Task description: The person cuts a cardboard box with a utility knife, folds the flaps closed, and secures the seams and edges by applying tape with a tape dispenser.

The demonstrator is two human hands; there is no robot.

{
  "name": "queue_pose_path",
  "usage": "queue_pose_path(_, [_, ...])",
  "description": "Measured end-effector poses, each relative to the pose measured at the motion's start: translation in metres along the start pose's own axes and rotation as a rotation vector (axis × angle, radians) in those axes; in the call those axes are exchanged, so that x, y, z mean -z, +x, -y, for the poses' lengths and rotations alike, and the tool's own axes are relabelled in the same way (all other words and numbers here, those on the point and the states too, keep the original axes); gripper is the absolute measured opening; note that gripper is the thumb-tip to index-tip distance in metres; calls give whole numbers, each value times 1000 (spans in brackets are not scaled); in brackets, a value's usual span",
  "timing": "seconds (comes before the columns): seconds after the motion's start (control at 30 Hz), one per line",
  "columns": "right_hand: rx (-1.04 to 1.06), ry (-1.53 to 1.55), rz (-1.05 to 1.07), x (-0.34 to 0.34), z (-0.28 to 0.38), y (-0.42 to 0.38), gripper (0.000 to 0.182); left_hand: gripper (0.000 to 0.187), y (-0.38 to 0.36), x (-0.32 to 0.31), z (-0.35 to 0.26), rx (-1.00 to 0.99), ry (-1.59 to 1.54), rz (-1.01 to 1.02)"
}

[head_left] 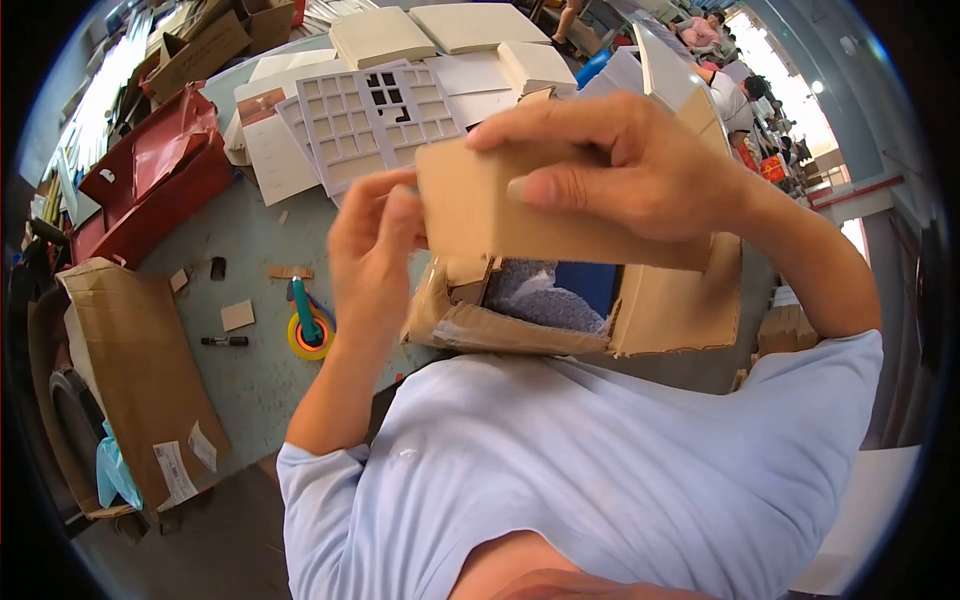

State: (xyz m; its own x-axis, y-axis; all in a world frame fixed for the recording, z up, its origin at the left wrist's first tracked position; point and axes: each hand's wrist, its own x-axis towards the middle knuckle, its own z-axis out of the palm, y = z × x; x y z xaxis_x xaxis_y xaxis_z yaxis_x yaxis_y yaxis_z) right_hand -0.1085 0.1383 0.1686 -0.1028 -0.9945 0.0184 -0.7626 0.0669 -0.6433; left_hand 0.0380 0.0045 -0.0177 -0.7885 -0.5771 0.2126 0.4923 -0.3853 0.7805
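Note:
A folded piece of brown cardboard [468, 208] is held up over an open cardboard box [500, 333]. My right hand [620, 170] grips its top edge, thumb on the near face and fingers along the rim. At its left edge is my left hand [372, 240], closed, with the fingertips partly hidden behind the board. Inside the box lie clear bubble wrap [550, 300] and a flat blue item [592, 285]. One box flap [675, 310] is folded out to the right.
Left on the table are a tape roll [308, 335], a teal-handled tool [303, 300], a black marker [225, 341] and cardboard scraps [238, 316]. White grid sheets [340, 125] and stacks of boards [380, 38] lie behind. A red box [160, 180] and tall carton [150, 380] stand left.

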Motion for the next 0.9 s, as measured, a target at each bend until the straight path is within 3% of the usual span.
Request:
queue_pose_path(0.07, [-35, -57, -25, 7, 5, 4, 34, 35, -9, 14, 0, -45, 128, -3])
queue_pose_path(0.13, [-3, -311, 25, 16, 8, 18, 30, 39, -16, 11, -8, -335, 745, 243])
queue_pose_path(0.17, [63, -263, -4, 13, 5, 28, 29, 53, -17, 6, -5, -367, 869, 287])
queue_pose_path(0.27, [10, -282, 149, 33, 47, 58, 36, 51, -17, -12, -11, -192, 1141, 338])
queue_pose_path(0.3, [-116, -246, 197, 33, 57, 67, 33, 49, -15, -12, -12, -136, 1172, 329])
queue_pose_path(0.33, [-117, -250, 200, 31, 56, 67, 33, 49, -16, -8, -9, -137, 1168, 325])
queue_pose_path(0.4, [-207, -174, 306, 26, 47, 62, 32, 27, -18, 2, 2, -171, 984, 249])
queue_pose_path(0.5, [-364, -145, 543, 16, 29, 44, 36, 30, -20, 1, 6, -166, 684, 137])
queue_pose_path(0.63, [-419, -153, 715, -6, 18, 28, 32, 36, -23, 4, 11, -162, 785, 159])
queue_pose_path(0.8, [-307, -173, 551, -9, -6, 30, 32, 32, -21, -3, 2, -32, 561, 117])
queue_pose_path(0.9, [-296, -189, 609, -15, -27, 35, 34, 28, -21, -2, 1, -3, 493, 133])
